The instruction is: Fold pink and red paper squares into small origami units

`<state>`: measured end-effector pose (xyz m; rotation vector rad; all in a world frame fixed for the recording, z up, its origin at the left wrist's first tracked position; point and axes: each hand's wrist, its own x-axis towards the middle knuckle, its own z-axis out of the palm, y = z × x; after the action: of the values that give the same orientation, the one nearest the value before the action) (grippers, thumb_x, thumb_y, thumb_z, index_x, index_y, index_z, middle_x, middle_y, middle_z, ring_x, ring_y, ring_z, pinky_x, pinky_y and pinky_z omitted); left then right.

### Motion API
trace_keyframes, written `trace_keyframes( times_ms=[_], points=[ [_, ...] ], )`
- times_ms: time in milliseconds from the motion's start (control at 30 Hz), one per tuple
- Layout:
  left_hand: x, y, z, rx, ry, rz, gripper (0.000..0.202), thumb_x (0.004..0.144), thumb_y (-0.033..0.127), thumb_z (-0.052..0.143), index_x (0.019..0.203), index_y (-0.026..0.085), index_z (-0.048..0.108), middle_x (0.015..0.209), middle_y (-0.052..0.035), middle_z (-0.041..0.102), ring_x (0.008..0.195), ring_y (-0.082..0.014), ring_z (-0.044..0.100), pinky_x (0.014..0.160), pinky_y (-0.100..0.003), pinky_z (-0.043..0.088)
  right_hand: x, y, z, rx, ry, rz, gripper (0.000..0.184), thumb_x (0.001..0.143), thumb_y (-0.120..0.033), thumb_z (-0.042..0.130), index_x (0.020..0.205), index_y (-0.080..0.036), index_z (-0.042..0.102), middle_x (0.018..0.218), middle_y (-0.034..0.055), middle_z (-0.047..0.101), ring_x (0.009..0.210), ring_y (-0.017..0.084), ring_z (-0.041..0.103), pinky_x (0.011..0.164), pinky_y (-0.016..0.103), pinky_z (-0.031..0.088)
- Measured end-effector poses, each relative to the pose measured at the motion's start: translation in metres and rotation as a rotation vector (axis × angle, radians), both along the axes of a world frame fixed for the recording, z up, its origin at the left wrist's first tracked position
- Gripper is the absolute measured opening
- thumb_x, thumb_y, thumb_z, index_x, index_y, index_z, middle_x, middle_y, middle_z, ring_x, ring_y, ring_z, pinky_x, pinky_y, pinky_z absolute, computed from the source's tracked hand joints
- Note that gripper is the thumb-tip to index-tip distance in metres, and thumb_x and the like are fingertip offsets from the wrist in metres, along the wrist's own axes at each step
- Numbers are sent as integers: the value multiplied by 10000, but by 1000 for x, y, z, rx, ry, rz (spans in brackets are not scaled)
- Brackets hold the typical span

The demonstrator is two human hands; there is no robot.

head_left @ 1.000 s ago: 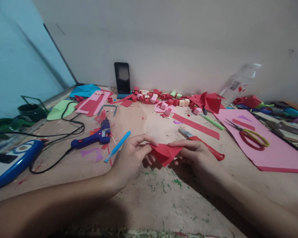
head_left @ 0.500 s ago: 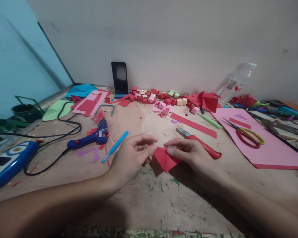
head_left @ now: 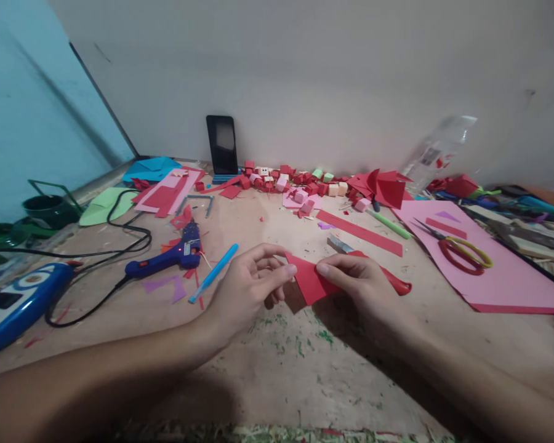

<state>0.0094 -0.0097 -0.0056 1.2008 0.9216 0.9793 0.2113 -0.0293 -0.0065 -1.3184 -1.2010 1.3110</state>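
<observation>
A small folded piece of red paper [head_left: 308,282] is held just above the wooden table [head_left: 277,363] between both hands. My left hand [head_left: 244,289] pinches its left edge with thumb and forefinger. My right hand [head_left: 357,284] pinches its right side, fingers closed on it. A red-handled cutter knife [head_left: 388,280] lies right behind my right hand. A blue pen [head_left: 213,273] lies just left of my left hand.
A blue glue gun [head_left: 166,257] with a black cord lies at the left. Red scissors [head_left: 461,251] rest on a pink sheet [head_left: 512,283] at right. Several small red and pink paper cubes [head_left: 295,181] line the wall by an upright phone [head_left: 222,145]. A plastic bottle [head_left: 438,152] lies at the back right.
The red paper has been turned and refolded between the fingers: the wide triangle now shows as a more square, upright shape. Both hands stayed in about the same place.
</observation>
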Motion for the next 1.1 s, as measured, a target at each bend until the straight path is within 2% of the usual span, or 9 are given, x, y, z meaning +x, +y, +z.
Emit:
trace_keyframes(
  times_ms=[233,367,500,600,700,833,933,1033,1100],
  points=[
    [1,-2,-2,39,79,-131,227,869,371,686,879,145,688,626,25,607,527,-108,558,522,-227,447,-1,-2,-1,-14,171,-15,278,847,-463,823,879,-187,816,788,36,750,721,173,649,676,293,477],
    [0,-4,0,94,95,-179,190,886,327,661,804,157,686,631,20,617,547,-105,547,537,-225,427,-2,0,-2,-5,87,-20,311,857,-467,794,1006,-194,808,883,63,778,815,222,699,756,343,526],
    [-1,-5,-1,127,145,-96,172,898,278,631,769,167,652,656,17,623,577,-114,549,553,-231,427,-3,1,0,115,-49,-92,298,811,-264,712,1104,-231,753,1148,92,771,1040,278,705,908,414,533],
    [-2,-3,-4,176,190,22,154,883,240,620,746,172,635,683,22,615,611,-113,562,559,-222,420,-2,-3,4,94,7,41,553,684,-139,623,1217,-271,684,1288,99,710,1104,301,691,913,459,545],
    [-3,0,-7,168,200,83,175,901,276,616,754,181,616,660,37,604,575,-108,565,549,-221,432,-1,-10,8,97,40,173,727,659,-119,639,1354,-326,603,1417,97,629,1272,332,609,957,479,540],
    [-3,1,-8,119,203,67,193,919,308,610,766,191,591,586,48,598,528,-114,569,535,-226,447,-1,-12,10,117,-36,191,785,698,-116,707,1426,-375,574,1546,73,533,1418,351,479,946,453,552],
    [-1,0,-8,148,207,31,189,908,285,618,749,187,585,604,42,603,540,-112,567,547,-229,445,-1,-7,10,108,-68,143,626,760,-193,776,1356,-331,645,1436,86,635,1290,325,592,952,427,536],
    [0,-3,-7,190,231,3,181,897,270,628,743,183,589,625,41,585,558,-114,556,556,-237,439,-1,-1,7,51,-80,135,157,838,-308,773,966,-217,776,983,78,772,920,261,705,806,376,534],
    [0,-4,-7,211,244,-11,162,900,271,631,767,182,604,653,35,591,587,-123,562,568,-242,445,0,1,5,-6,-43,117,213,850,-373,783,762,-185,737,763,47,732,693,197,657,651,326,492]
  ],
)
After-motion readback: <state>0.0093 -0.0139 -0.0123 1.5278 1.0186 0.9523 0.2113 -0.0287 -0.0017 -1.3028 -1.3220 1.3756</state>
